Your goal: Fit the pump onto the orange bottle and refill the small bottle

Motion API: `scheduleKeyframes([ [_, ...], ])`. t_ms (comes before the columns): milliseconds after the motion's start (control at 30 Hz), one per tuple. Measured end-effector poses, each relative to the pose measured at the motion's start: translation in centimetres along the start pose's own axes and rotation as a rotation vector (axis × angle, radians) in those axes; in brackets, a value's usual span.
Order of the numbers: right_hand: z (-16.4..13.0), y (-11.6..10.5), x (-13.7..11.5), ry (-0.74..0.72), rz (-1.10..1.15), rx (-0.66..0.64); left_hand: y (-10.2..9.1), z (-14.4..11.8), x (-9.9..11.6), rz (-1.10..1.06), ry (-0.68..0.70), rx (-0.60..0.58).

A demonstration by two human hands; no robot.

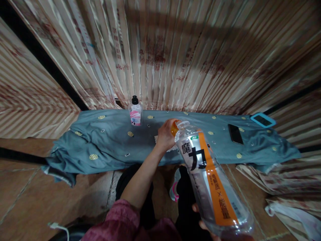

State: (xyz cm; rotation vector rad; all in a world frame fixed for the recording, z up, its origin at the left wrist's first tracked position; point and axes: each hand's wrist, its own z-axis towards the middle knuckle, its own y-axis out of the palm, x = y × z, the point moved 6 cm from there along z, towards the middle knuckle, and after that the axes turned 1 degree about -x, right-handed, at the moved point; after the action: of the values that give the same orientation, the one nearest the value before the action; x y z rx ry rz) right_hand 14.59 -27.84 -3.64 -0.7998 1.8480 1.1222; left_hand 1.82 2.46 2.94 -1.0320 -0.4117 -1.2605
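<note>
Bottle [209, 175], base toward five o'clock, sits gripped in the right hand [207, 229], seemingly for support. Left hand [165, 135] clasps an orange cap [174, 128].

A maroon top [122, 216] goes with black trousers [185, 192].

Glossy see-through plastic bottle [213, 180], matt creased cloth [112, 144], satiny pleated curtain [160, 80], smooth phone [235, 134]

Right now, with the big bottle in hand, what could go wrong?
The large bottle is tilted, with the right-hand fingers near its base, so it might slip. The left hand holds the orange cap, which could drop. I can't tell how full the bottle is, but any spill might wet the patterned cloth and perhaps the phone.
</note>
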Motion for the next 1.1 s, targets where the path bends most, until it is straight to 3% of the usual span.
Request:
scheduleKeyframes([
  [200,1.1,1.3,-1.4,-0.101,-0.054,-0.1,-0.2,0.0,0.4,0.017,-0.009,-0.016],
  [533,0.5,7.0,-4.2,-0.161,-0.086,0.048,-0.4,0.1,0.6,-0.006,-0.019,-0.017],
  [1100,0.6,8.7,-5.5,-0.185,-0.138,0.063,-0.5,0.0,0.6,-0.004,-0.013,-0.009],
])
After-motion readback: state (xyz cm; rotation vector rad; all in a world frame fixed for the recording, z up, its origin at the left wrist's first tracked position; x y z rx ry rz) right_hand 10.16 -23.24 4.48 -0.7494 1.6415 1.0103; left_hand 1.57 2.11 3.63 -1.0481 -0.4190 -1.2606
